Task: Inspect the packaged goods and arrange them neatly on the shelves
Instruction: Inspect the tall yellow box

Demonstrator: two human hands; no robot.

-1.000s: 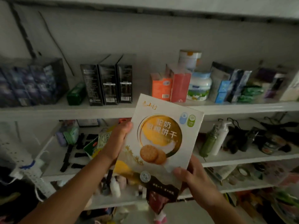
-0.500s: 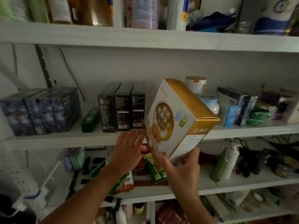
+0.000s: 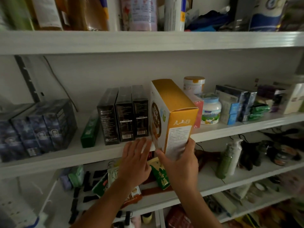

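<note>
A white and gold biscuit box (image 3: 174, 112) stands upright on the middle shelf (image 3: 98, 155), its narrow gold side facing me, just right of three black boxes (image 3: 125, 114). My right hand (image 3: 179, 162) grips the box's lower front corner. My left hand (image 3: 134, 160) hovers open with fingers spread at the shelf edge, just left of the box, holding nothing. The box hides part of a red carton (image 3: 198, 111) behind it.
Dark blue boxes (image 3: 36, 127) and a green carton (image 3: 89, 130) fill the shelf's left. Tubs (image 3: 210, 109), blue boxes (image 3: 233, 104) and green packets stand to the right. Bottles (image 3: 230, 157) and snack packs (image 3: 160, 175) lie on the shelf below; bottles line the top shelf.
The box went from flat in both hands, front facing me, up to the middle shelf and turned side-on. My left hand let go of it and now hovers open.
</note>
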